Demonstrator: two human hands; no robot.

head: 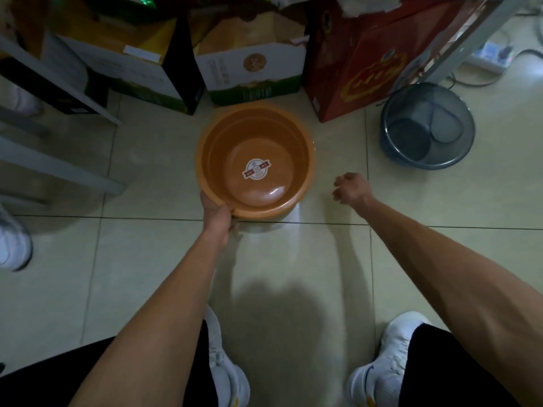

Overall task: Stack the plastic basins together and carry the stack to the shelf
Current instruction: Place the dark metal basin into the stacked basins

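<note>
An orange plastic basin with a round sticker on its bottom is over the tiled floor in the middle of the view. A second inner rim line shows inside it, as if basins are nested. My left hand grips its near rim at the lower left. A pale rim of another basin shows just beneath the near edge. My right hand hovers to the right of the basin, apart from it, fingers loosely curled and holding nothing.
Cardboard boxes and a red carton line the floor behind the basin. A dark mesh wastebasket stands at the right. Grey shelf rails run along the left. My white shoes are below; another shoe is far left.
</note>
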